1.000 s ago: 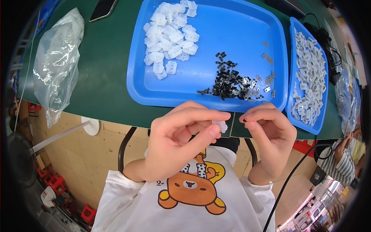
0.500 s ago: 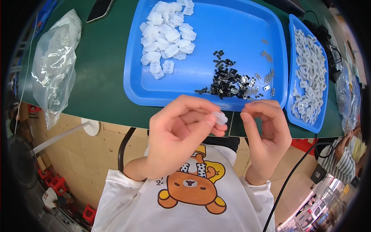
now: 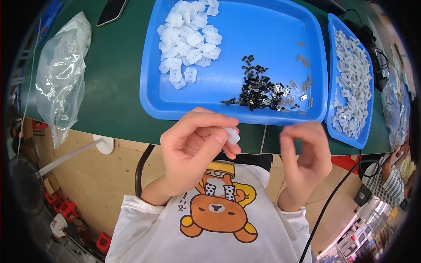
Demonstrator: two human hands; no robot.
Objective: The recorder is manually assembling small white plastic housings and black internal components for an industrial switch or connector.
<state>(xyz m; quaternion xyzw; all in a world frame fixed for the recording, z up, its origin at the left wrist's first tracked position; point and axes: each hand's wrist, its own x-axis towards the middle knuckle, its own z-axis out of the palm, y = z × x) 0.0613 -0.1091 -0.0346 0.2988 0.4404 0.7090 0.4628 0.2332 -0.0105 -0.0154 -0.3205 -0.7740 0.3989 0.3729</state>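
My left hand (image 3: 188, 147) is closed, pinching a translucent white plastic piece (image 3: 232, 136) between thumb and fingers, just in front of the large blue tray (image 3: 147, 92). Slightly blurred, my right hand (image 3: 309, 151) hovers off to the right with thumb and fingertips drawn together in a pinch; what they hold, if anything, cannot be made out. In the tray, a heap of similar white plastic pieces (image 3: 186, 41) lies at the left. Small black parts (image 3: 261, 94) are piled near its front edge, and several small grey metal-looking plates (image 3: 305, 85) are scattered right of them.
A narrower blue tray (image 3: 366, 136) at the right holds many small whitish parts (image 3: 351, 87). On the green table (image 3: 114, 65) lie a clear plastic bag (image 3: 63, 74) and a phone (image 3: 112, 11). A black cable (image 3: 329, 204) hangs down at the right.
My left hand has moved left with the white plastic piece, which is turned differently. My right hand has shifted slightly right and down, widening the gap between the hands.
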